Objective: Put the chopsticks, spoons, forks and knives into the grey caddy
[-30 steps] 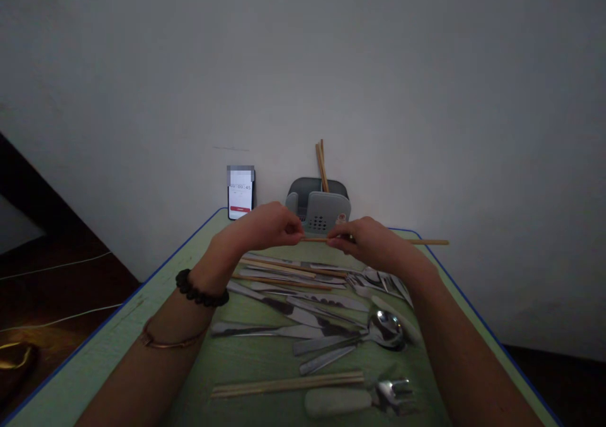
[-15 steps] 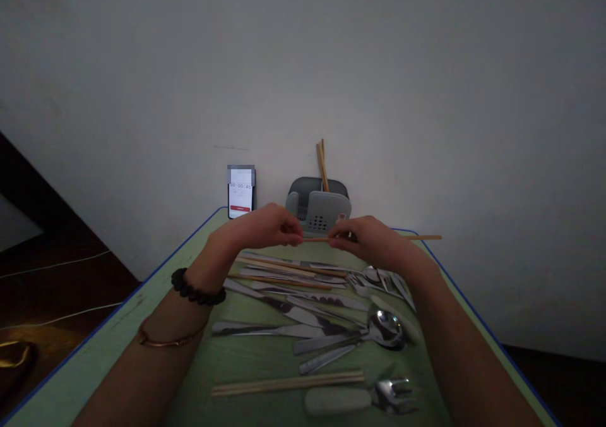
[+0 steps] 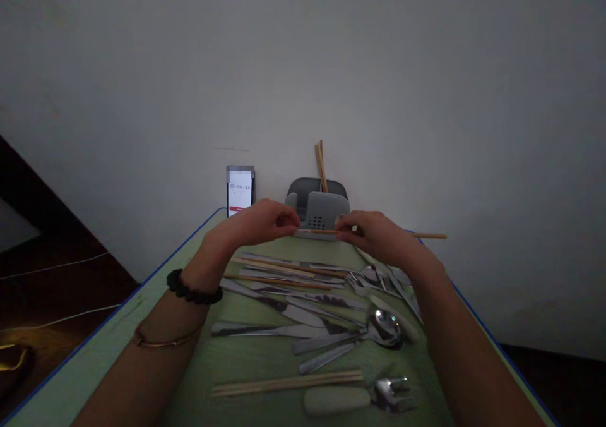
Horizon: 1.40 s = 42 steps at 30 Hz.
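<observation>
Head view, chopstick (image 3: 318,231): held roughly level before the grey holder (image 3: 331,207).
Left hand (image 3: 262,220): fingers pinching one end.
Right hand (image 3: 379,232): fingers gripping farther along.
Both hands: handling step, apparently; moving calls for even grip.
Worktop (image 3: 250,360): cutlery (image 3: 298,330) spread below.

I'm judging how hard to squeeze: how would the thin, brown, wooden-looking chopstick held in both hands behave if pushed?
The chopstick is probably stiff: it looks straight from the left hand past the right hand. It's slender, suggesting little weight. That narrow shape might roll on the flat, blue-edged green table.
</observation>
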### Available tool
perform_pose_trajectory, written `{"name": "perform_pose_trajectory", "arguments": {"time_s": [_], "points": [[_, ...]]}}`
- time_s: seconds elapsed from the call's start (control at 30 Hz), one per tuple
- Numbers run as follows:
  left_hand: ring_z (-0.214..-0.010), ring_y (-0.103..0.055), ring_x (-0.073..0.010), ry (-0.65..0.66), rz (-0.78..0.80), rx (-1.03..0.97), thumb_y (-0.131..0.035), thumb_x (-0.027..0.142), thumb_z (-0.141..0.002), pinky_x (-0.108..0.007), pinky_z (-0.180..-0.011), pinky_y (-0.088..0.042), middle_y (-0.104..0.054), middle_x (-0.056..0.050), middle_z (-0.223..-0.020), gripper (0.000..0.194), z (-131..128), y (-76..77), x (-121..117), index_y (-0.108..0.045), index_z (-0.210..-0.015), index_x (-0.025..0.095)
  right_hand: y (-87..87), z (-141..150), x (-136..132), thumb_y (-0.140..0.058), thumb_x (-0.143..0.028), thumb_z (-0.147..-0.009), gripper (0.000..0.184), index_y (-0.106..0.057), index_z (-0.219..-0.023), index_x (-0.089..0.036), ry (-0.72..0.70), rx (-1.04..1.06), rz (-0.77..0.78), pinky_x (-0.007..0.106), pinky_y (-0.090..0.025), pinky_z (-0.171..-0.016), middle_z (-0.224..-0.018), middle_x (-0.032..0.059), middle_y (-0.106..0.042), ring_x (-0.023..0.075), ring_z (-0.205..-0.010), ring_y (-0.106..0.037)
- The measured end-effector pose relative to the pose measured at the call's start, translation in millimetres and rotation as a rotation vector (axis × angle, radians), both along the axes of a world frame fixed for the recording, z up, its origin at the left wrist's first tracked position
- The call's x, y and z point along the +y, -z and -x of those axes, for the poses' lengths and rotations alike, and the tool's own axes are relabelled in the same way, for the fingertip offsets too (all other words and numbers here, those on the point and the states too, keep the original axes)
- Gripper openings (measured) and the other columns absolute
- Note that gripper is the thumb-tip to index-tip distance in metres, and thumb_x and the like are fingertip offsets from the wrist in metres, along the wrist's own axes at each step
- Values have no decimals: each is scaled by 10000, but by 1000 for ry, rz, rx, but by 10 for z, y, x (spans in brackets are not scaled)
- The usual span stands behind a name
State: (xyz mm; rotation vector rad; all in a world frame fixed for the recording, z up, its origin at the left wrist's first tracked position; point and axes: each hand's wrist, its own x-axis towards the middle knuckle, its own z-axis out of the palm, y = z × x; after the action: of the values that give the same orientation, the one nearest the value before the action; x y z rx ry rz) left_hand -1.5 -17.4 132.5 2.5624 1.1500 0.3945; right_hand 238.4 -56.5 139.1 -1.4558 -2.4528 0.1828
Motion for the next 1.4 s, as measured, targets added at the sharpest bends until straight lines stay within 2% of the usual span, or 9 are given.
{"name": "perform_pose_trajectory", "arguments": {"time_s": [0.13,0.3,0.5,0.63,0.93,1.13,1.3,1.4], "points": [[-677,-614,-126,-6,-11,-62,-560,315,-816,-203,-614,-424,-704,-28,-790,222,-8,-1,-17,-679,-908,151,6,2,18,-546,-239,-852,186,-708,-922,-180,-13,11,-49,242,-396,-652,-835,55,-685,149,-716,-577],[-624,-570,-113,-58,-126,-160,-495,330,-855,-206,-591,-393,-676,-8,-722,237,-7,-20,-33,-654,-858,154,8,0,23,-494,-249,-884,234,-707,-947,-174,-60,91,-86,239,-399,-670,-865,57,-698,150,-753,-592],[-555,-505,-106,-60,-157,-167,-370,371,-913,-221,-566,-357,-604,5,-633,337,-17,5,-37,-578,-760,155,16,21,14,-449,-299,-910,281,-691,-953,-162,-63,153,-69,224,-355,-580,-723,29,-671,111,-595,-533],[-539,-480,-101,-38,-130,-167,-327,404,-924,-226,-560,-340,-557,13,-588,410,-41,2,-54,-520,-654,164,24,21,24,-493,-320,-890,256,-693,-943,-169,-77,180,-58,222,-355,-576,-722,21,-669,104,-585,-519],[-567,-486,-101,8,-105,-211,-338,386,-920,-223,-565,-353,-554,14,-622,374,-33,-11,-55,-533,-692,162,25,2,28,-569,-257,-849,146,-693,-876,-184,-86,193,-207,232,-397,-634,-803,37,-658,120,-669,-555],[-514,-452,-96,23,-50,-134,-395,477,-890,-218,-501,-319,-520,20,-566,411,-24,-16,-84,-518,-657,162,27,27,-11,-601,-256,-827,108,-672,-870,-187,-76,209,-178,229,-401,-627,-792,24,-641,116,-664,-547],[-588,-544,-105,52,-20,-182,-443,393,-890,-204,-554,-381,-624,1,-665,305,-53,-9,-80,-625,-870,149,20,31,-23,-566,-250,-850,125,-670,-870,-183,-102,202,-131,224,-394,-617,-772,19,-666,117,-663,-559],[-604,-561,-102,47,-61,-161,-492,352,-867,-199,-573,-386,-673,-5,-707,276,-70,-15,-80,-676,-916,152,17,33,-23,-557,-251,-857,151,-690,-873,-181,-106,165,-137,228,-390,-623,-782,32,-683,121,-666,-568]]}}
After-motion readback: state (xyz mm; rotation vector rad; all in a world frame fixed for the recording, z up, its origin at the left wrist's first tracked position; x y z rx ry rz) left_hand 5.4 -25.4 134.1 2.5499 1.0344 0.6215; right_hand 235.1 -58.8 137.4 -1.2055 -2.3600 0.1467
